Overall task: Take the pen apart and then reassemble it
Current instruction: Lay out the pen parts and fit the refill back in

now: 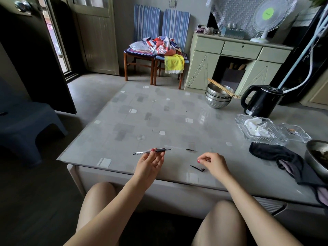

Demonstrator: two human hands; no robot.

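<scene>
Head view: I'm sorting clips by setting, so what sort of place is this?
Likely a home living or dining room: a low glass-topped table with stacked steel bowls, a black electric kettle, and striped-cushion wooden chairs.

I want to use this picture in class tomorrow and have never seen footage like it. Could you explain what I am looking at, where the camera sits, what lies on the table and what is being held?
There is no machine: a seated person wears a camera on the head, looking down at their own bare hands. The left hand holds the pen body level over the glass-topped table. The right hand hovers, fingers curled, seemingly empty. Two small dark pen parts lie on the table: a pen tip piece and a black clip piece. Further right are a black kettle, stacked steel bowls with chopsticks, glass dishes and a dark cloth.
</scene>
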